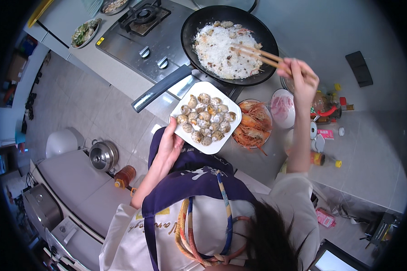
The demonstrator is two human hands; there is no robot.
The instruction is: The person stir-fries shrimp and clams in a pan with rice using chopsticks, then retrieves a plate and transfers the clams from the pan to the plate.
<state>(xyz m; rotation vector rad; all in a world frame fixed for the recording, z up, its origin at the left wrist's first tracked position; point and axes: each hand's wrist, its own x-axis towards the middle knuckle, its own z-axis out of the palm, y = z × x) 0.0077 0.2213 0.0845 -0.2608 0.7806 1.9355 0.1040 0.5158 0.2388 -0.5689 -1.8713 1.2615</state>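
My left hand (170, 144) grips the near left edge of a white square plate (220, 147). Several spotted sea snails (203, 117) are heaped on it. In my right hand (300, 79) is a pair of wooden chopsticks (263, 57), slightly blurred, their tips over the black wok (187, 40). Coarse white salt or similar grains (217, 47) spread across the wok's base, with brown spice bits, a few snails and orange shrimp parts near the edge. The wok's dark handle (162, 88) points toward the lower left, beyond the plate.
Cooked prawns (252, 123) fill a dish right of the plate, beside a bowl of pinkish slices (282, 108). Bottles (325, 101) stand along the wall. Left of the wok is the stove's bare burner (144, 15); a plate of greens and pale pieces (85, 33) rests on the counter.
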